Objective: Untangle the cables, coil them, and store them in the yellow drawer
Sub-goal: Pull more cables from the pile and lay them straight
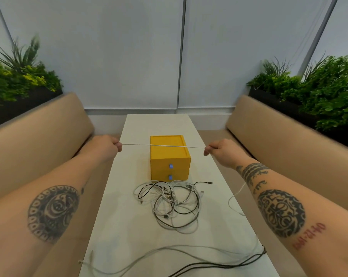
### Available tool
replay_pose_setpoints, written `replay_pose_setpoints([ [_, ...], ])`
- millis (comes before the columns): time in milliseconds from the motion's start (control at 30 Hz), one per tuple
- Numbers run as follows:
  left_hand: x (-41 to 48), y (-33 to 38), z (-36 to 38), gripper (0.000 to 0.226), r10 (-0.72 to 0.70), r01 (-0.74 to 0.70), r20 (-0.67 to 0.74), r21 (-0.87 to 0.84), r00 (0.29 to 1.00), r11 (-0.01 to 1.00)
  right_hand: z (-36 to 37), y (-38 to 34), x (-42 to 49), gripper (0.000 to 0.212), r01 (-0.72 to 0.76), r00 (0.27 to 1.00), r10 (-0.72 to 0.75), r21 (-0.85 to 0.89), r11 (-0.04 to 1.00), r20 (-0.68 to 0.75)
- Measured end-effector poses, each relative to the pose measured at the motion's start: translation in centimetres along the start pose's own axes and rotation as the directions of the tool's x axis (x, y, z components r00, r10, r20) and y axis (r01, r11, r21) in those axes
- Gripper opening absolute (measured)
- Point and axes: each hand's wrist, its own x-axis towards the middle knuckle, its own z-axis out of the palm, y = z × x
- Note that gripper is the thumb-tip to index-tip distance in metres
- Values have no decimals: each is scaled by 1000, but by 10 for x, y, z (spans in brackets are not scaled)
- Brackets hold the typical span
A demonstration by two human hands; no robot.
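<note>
A person's left hand is gripping a white cable in a curled fist and drawing it outward, so the line is running taut and level across to the other grip. Judging by the tension, the stretch is serving to straighten one freed cable and show that it is clear of knots before coiling.

Just beyond the middle of the held span, the yellow drawer unit is sitting on the white table. Both of its blue-tabbed drawers are closed, so nothing is going into storage yet.

Below the span and nearer the person, a tangle of black and white cables is lying heaped just in front of the drawers, apparently waiting to be separated. Nearer again, several loose cables are trailing in long curves along the table's close edge.

At the span's other end, the right hand is pinching the cable between thumb and curled fingers. A slack white tail appears to be dropping below that wrist toward the table edge.
</note>
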Motion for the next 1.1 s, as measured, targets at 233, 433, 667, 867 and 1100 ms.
replay_pose_setpoints([
  [233, -6, 28, 4, 31, -35, 31, 203, 25, 979, 999, -5, -40, 5, 33, 97, 995, -97, -15, 995, 17],
  [433, -21, 80, 18, 59, 277, -76, 233, -622, 932, 779, 3, -103, 20, 35, 240, 971, -239, -77, 968, 28],
  [667, -24, 103, 6, 31, 410, -321, 81, -492, 908, 809, -7, -112, 28, 37, 250, 968, -249, -89, 964, 17],
  [867, -9, 69, -18, 27, 313, -307, 24, -146, 949, 940, -4, -61, 13, 38, 111, 992, -114, 57, 992, 61],
  [1100, -5, 30, -7, 25, 214, -214, -7, -11, 977, 977, 3, -1, -2, 34, -30, 996, 27, 37, 999, 80],
])
